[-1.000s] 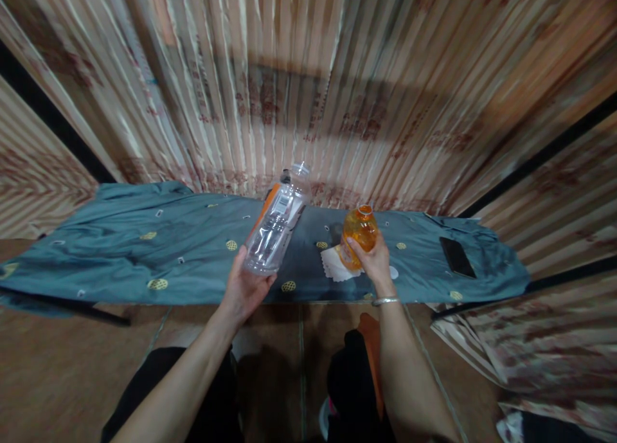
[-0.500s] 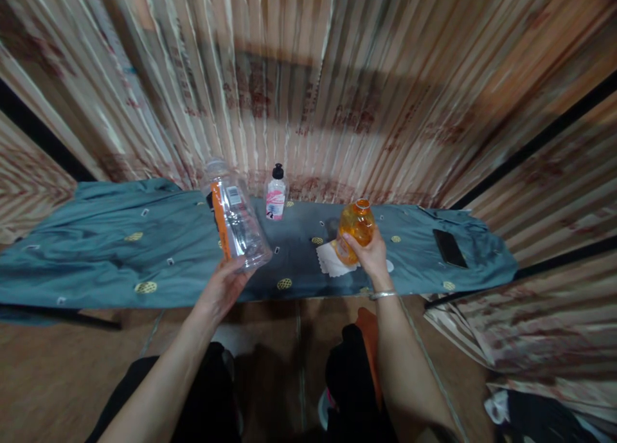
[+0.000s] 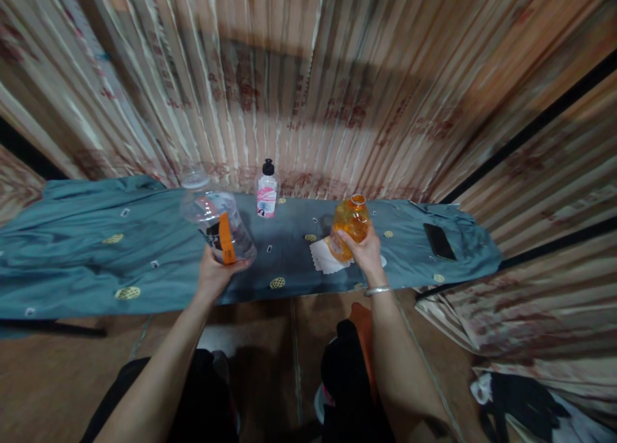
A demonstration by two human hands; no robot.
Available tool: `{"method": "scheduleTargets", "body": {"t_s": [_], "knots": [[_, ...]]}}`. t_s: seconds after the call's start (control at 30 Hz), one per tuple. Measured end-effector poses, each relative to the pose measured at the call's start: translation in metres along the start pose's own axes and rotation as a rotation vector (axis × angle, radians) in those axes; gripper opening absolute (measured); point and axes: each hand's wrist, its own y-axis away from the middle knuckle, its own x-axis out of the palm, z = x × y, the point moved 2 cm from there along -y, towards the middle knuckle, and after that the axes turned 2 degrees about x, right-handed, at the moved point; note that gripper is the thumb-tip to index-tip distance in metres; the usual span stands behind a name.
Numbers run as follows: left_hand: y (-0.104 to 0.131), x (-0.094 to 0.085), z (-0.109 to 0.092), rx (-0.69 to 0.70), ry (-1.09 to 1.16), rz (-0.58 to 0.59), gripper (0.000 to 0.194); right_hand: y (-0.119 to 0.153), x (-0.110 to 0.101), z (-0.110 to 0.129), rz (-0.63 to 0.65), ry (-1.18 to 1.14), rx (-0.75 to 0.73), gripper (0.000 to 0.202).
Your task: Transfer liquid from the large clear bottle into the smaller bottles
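A large clear bottle (image 3: pixel 240 231) with an orange and black label is gripped near its base by my left hand (image 3: pixel 215 274); its neck tilts up and to the left. My right hand (image 3: pixel 364 250) is closed on an orange see-through bottle (image 3: pixel 351 219), whose open mouth faces up. Under and beside the orange bottle lies a white scalloped cloth (image 3: pixel 322 257). Between the two held bottles, farther back, a small bottle (image 3: pixel 267 197) with a pink label and black cap stands upright.
A teal patterned cloth (image 3: pixel 168 269) covers the narrow table. A dark phone (image 3: pixel 439 241) lies near its right end. Pleated curtains (image 3: pixel 289 96) hang close behind, with black frame bars (image 3: pixel 535 125) at the sides. Dark bundled fabric (image 3: pixel 525 404) is at lower right.
The clear bottle has turned in my left hand, so its label now faces more to the front, and its neck has moved left. The whole view has shifted slightly. My right hand keeps its hold.
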Motion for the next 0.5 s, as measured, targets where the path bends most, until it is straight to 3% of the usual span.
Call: {"method": "scheduleTargets", "body": {"t_s": [0.23, 0.5], "knots": [[-0.005, 0.007, 0.007, 0.028, -0.209, 0.028, 0.069, -0.007, 0.006, -0.009, -0.046, -0.038, 0.042, 0.07], [0.003, 0.01, 0.013, 0.02, -0.044, 0.114, 0.086, -0.011, 0.015, -0.01, -0.149, -0.047, 0.078, 0.067]]}}
